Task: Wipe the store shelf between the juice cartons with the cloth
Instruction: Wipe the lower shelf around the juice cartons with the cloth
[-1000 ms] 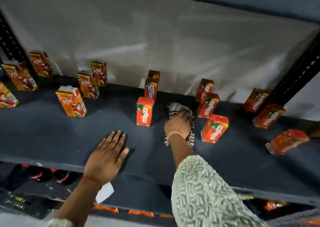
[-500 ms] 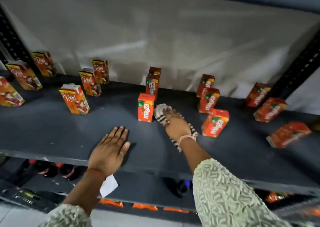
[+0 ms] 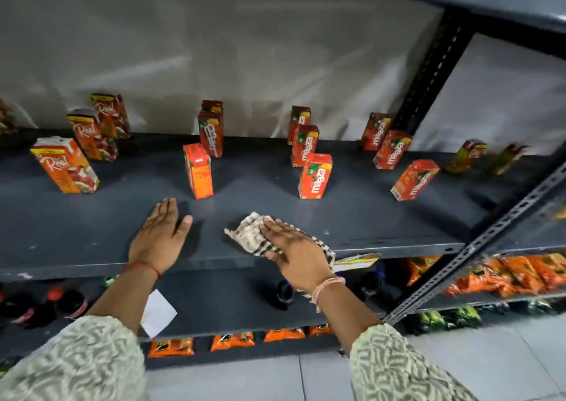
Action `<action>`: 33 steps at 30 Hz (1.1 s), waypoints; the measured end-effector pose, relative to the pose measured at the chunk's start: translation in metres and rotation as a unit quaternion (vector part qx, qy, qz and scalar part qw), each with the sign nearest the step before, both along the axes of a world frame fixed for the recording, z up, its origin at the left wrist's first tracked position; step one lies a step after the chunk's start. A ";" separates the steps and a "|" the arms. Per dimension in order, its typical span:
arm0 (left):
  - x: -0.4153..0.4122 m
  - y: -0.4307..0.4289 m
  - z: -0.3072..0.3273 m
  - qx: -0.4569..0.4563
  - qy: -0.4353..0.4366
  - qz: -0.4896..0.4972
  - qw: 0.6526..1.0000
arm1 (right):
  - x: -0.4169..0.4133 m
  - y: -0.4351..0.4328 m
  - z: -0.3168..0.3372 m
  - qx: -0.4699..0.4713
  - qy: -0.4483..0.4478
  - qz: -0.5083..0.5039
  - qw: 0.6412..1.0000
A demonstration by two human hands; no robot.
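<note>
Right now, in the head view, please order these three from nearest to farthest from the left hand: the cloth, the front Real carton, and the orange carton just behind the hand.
From the left hand:
1. Orange carton, directly behind the fingertips, slightly right.
2. Cloth, to the right, under the right hand.
3. Front Real carton, far back-left.

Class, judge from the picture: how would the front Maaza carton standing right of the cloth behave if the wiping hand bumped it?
The Maaza carton stands tall on a narrow base, so it would probably tip rather than slide. It looks small and boxy, so likely light, and it should not roll. The checked cloth looks floppy.
</note>
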State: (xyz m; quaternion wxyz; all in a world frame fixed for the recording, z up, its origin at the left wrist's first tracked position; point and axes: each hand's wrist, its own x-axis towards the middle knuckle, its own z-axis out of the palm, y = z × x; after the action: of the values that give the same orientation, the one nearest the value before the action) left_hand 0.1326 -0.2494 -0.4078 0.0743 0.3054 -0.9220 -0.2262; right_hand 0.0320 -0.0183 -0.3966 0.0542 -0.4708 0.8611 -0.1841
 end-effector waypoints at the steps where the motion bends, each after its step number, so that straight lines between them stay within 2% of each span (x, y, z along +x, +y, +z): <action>1: -0.006 0.001 0.001 0.000 -0.005 0.000 1.000 | -0.002 0.003 -0.002 0.000 0.002 -0.004 1.000; 6: -0.027 0.012 -0.003 -0.023 -0.048 0.002 0.999 | -0.013 0.012 -0.005 -0.002 0.004 0.000 1.000; 9: -0.027 0.013 -0.002 -0.024 -0.042 0.009 0.999 | -0.020 0.013 -0.002 0.000 0.002 0.014 1.000; 14: -0.031 0.003 0.005 0.105 0.073 0.083 0.988 | -0.025 0.012 0.000 0.001 -0.011 0.023 1.000; 20: -0.058 -0.012 0.017 0.226 0.122 0.127 0.958 | -0.025 0.012 -0.003 -0.010 -0.007 0.022 1.000; 26: -0.064 -0.012 0.009 0.195 0.169 0.144 0.955 | -0.026 0.012 -0.006 -0.018 -0.007 0.023 1.000; 33: -0.070 0.009 0.010 0.104 0.164 0.204 0.959 | -0.026 0.013 -0.005 -0.023 -0.009 0.017 1.000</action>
State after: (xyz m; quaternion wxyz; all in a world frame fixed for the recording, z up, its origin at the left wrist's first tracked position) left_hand 0.0622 -0.2407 -0.3978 0.2370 0.4520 -0.7864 -0.3480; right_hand 0.0061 -0.0056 -0.4020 0.0541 -0.4844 0.8482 -0.2075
